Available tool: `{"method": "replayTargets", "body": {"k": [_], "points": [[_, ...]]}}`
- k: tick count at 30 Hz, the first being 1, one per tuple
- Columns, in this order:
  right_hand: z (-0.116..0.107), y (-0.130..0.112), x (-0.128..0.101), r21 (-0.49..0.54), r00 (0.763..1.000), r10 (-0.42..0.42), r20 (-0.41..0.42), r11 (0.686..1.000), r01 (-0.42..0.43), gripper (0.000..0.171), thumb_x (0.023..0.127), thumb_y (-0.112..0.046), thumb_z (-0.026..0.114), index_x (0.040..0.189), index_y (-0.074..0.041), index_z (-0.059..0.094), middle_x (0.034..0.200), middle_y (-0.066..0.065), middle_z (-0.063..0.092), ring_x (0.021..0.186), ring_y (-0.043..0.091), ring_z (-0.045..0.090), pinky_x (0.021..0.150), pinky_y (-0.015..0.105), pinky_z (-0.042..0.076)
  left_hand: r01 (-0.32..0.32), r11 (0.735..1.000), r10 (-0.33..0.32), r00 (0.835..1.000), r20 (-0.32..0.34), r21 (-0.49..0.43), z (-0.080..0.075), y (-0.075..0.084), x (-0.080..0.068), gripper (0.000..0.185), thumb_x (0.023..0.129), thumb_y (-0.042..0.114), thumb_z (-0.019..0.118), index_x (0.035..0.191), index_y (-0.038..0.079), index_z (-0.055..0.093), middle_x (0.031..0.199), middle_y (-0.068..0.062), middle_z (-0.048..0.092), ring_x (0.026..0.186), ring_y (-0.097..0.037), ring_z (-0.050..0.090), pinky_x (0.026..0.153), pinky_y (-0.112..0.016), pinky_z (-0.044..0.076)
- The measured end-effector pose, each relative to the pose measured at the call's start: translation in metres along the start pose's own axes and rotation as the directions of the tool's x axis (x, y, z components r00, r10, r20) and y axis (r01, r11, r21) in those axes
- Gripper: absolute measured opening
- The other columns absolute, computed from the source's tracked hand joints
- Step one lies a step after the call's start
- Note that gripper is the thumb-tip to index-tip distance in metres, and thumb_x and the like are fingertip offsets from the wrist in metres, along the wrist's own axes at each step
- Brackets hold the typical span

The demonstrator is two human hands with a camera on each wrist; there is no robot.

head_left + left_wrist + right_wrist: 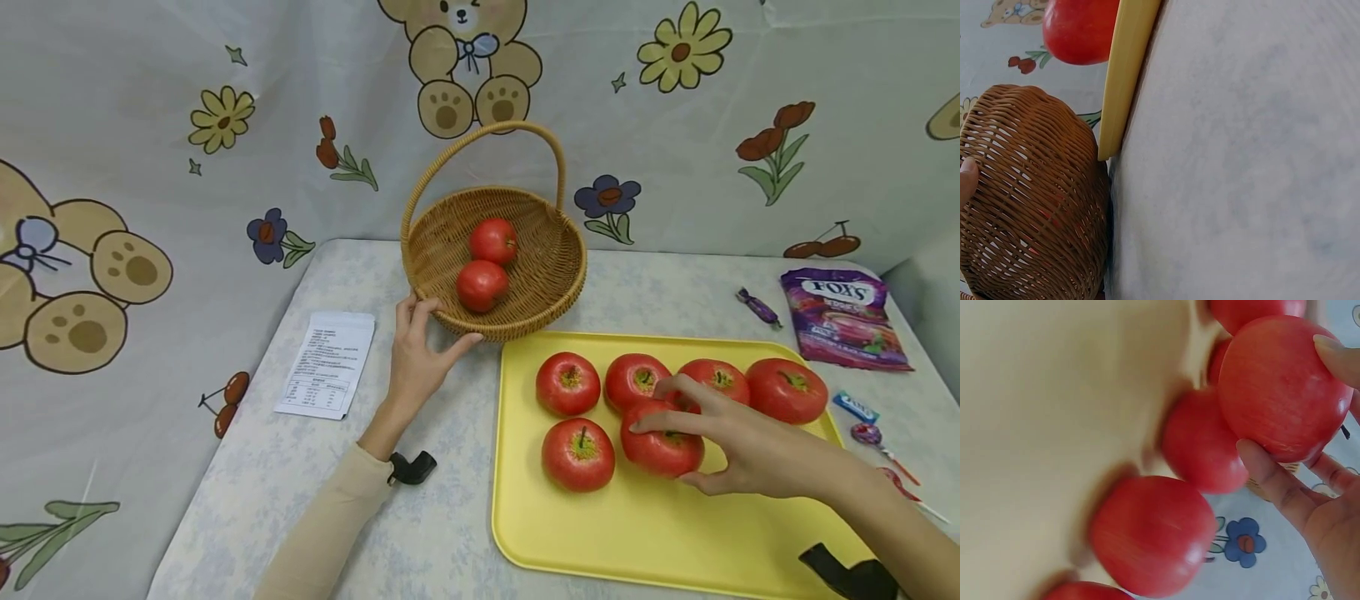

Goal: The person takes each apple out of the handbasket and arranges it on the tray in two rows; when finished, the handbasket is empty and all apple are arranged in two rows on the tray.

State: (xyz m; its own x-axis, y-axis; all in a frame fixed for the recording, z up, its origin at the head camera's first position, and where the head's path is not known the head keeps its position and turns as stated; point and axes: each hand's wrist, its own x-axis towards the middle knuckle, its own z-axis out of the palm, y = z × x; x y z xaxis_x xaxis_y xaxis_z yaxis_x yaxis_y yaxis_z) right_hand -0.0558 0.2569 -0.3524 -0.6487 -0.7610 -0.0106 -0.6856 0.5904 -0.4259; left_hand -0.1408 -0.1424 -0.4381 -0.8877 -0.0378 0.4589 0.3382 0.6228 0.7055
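Six apples on the yellow tray; my right hand has its fingers wrapped round the front apple, while my left hand steadies the basket rim, thumb spread. I'd lift straight up, clearing the neighbouring apples just beyond my fingertips.

probably a home table: teddy-bear cloth backdrop, sweets bag, wicker basket
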Motion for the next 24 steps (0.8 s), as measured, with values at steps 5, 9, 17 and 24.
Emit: {"method": "replayTargets", "body": {"k": [5,9,17,24], "points": [[0.016,0.001,-0.007,0.024,0.999,0.015,0.03,1.0,-0.015,0.081,0.066,-0.02,0.09,0.135,-0.039,0.053,0.135,0.0,0.041,0.113,0.015,0.045,0.074,0.025,0.056,0.008,1.0,-0.008,1.0,0.004,0.003,0.0,0.0,0.001,0.065,0.074,0.046,0.084,0.119,0.011,0.053,0.131,-0.013,0.04,0.124,-0.029,0.048,0.092,-0.052,0.048],[0.026,0.003,-0.011,0.035,1.0,0.014,0.02,0.999,-0.015,0.08,0.066,-0.02,0.091,0.134,-0.038,0.053,0.132,0.0,0.041,0.11,0.012,0.044,0.074,0.024,0.055,0.011,1.0,-0.011,1.0,0.006,0.011,0.0,0.0,0.001,0.064,0.075,0.047,0.083,0.119,0.012,0.053,0.13,-0.013,0.04,0.123,-0.029,0.049,0.092,-0.052,0.049],[0.035,0.002,-0.013,-0.022,1.0,-0.012,-0.018,1.0,0.012,0.082,0.062,-0.022,0.092,0.133,-0.039,0.055,0.13,0.001,0.043,0.105,0.013,0.048,0.075,0.026,0.056,0.011,1.0,-0.011,1.0,0.006,0.009,0.0,0.0,0.0,0.063,0.075,0.047,0.083,0.119,0.013,0.053,0.13,-0.013,0.04,0.122,-0.03,0.049,0.09,-0.053,0.049],[0.038,-0.001,-0.012,-0.018,1.0,-0.001,-0.012,1.0,0.001,0.082,0.062,-0.023,0.092,0.133,-0.04,0.054,0.132,0.002,0.042,0.106,0.015,0.049,0.075,0.027,0.057,-0.005,1.0,0.005,1.0,0.0,0.003,-0.001,0.001,0.0,0.063,0.075,0.045,0.083,0.118,0.011,0.053,0.131,-0.014,0.04,0.125,-0.029,0.048,0.092,-0.052,0.049]]}}
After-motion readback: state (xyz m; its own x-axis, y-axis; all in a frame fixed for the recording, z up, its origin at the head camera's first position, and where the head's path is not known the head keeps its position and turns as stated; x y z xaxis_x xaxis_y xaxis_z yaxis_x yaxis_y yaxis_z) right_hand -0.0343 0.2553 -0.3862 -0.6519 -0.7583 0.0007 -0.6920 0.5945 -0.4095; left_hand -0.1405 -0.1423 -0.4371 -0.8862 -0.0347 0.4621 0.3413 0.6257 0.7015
